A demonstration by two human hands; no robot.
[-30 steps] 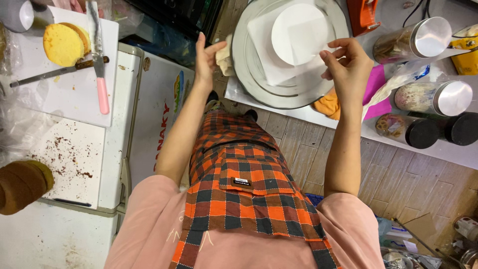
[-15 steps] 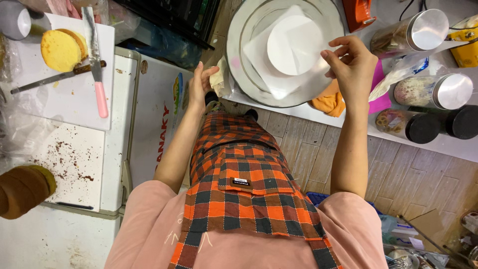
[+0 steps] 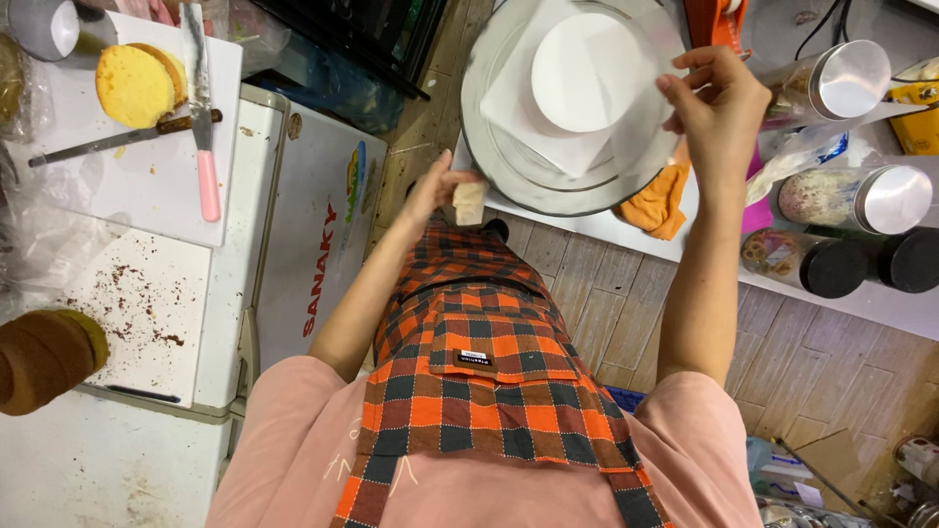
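Resting on the white counter (image 3: 626,235) ahead of the person is a round turntable (image 3: 509,156) with a pale, glassy grey rim and raised edge, seen from above. A square sheet of white paper (image 3: 509,93) is laid across its top, and a round white cake board (image 3: 587,73) is set on the paper, slightly off towards the far right of the disc. The right hand (image 3: 719,112) is held at the right rim of the turntable, its fingertips (image 3: 675,83) pinched on the edge of the paper beside the round board. The left hand (image 3: 440,191) is kept low at the near left edge of the turntable, closed around a small pale piece (image 3: 470,202), which looks like folded cloth or paper; what it is cannot be told. An orange cloth (image 3: 655,200) is tucked under the turntable's near right side. Jars with silver lids (image 3: 861,200) and black lids (image 3: 831,269) are lined along the counter to the right. On the left, a yellow sponge cake layer (image 3: 132,83), a pink-handled palette knife (image 3: 201,117) and a long knife (image 3: 117,142) are laid on a white board (image 3: 147,186), well apart from both hands. A brown cake (image 3: 44,357) is seen at the left edge.
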